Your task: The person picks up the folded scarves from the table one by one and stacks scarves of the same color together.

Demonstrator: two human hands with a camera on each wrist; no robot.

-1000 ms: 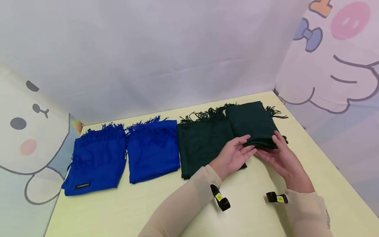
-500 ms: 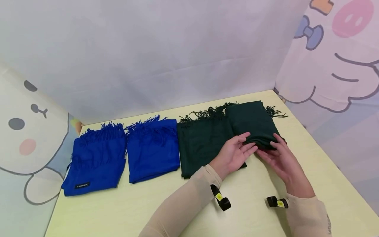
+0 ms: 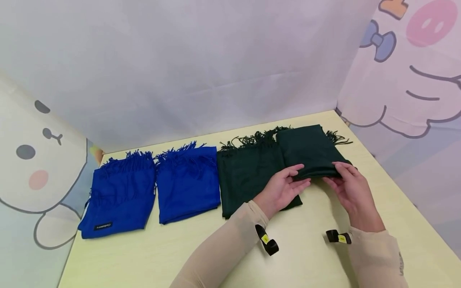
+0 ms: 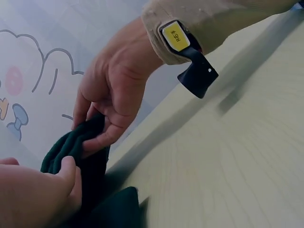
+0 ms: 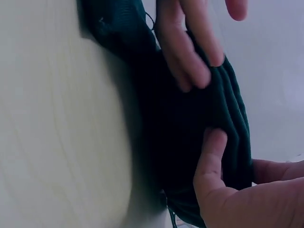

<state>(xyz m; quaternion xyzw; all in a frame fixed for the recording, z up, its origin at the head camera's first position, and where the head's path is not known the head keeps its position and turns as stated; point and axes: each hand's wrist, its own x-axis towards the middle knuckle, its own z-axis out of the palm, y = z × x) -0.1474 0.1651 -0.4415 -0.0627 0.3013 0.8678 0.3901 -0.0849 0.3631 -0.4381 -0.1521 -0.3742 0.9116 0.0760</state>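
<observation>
Your right hand [image 3: 354,192] pinches the near right edge of the folded dark green scarf [image 3: 307,146] at the row's right end. Your left hand [image 3: 279,190] rests extended fingers against the near edge without gripping. This two-sided contact probably keeps the layers aligned. The scarf appears to overlap the neighbouring green scarf [image 3: 248,176].

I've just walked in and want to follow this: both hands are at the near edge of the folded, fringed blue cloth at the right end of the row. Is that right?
The colour is wrong: that folded, fringed cloth is dark green, as the head view shows. The left hand and right hand are indeed at its near edge.
</observation>
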